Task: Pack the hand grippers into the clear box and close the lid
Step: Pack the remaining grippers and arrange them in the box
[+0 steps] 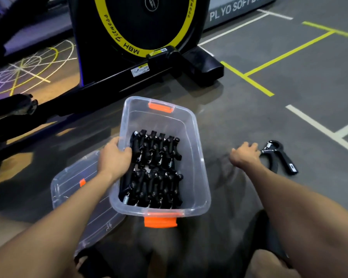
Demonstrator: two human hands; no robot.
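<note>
A clear box [197, 157] with orange latches stands open on the floor, with several black hand grippers [155, 167] lined up inside in two rows. My left hand [114, 157] holds the box's left rim, fingers curled over the edge. One more black hand gripper [279, 154] lies on the floor to the right. My right hand [244, 155] is at that gripper's left handle, fingers curled on it. The clear lid [72, 189] lies flat on the floor left of the box, partly under my left forearm.
A black exercise bike with a yellow-ringed flywheel [141, 27] stands just behind the box, its base bar [117, 85] running along the floor. The grey gym floor [289, 97] carries white and yellow lines. My knees show at the bottom.
</note>
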